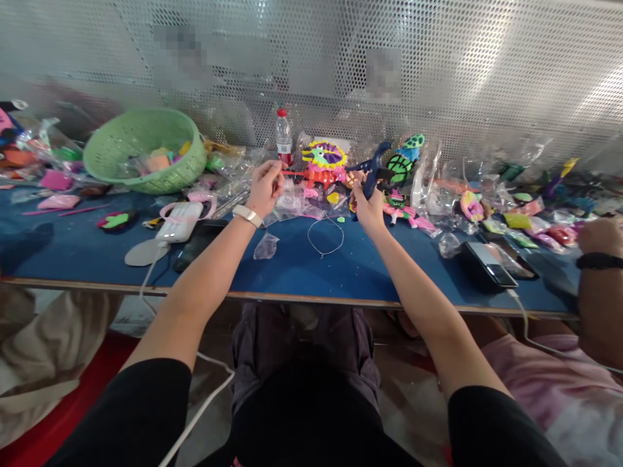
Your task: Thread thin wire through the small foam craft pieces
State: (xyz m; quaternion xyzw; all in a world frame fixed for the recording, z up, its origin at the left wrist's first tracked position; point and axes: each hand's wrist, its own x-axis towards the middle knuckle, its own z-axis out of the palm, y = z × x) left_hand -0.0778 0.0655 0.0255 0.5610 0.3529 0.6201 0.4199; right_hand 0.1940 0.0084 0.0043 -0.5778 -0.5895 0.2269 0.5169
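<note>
My left hand (265, 187), with a white band at the wrist, is closed in a pinch over clear plastic bags (292, 202); what it pinches is too small to make out. My right hand (367, 206) is closed round the handles of dark blue pliers (372, 170), held upright beside a green turtle toy (402, 167). A thin loop of string (325, 237) lies on the blue table (302, 269) between my forearms. A colourful foam toy with a purple and yellow disc (324, 159) stands just beyond my hands.
A green basket (143, 149) with foam pieces sits at the back left, a water bottle (283, 137) behind my left hand. A white power bank (179, 222) with a cable lies left, a black device (487, 264) right. Another person's arm (601, 272) rests at the right edge.
</note>
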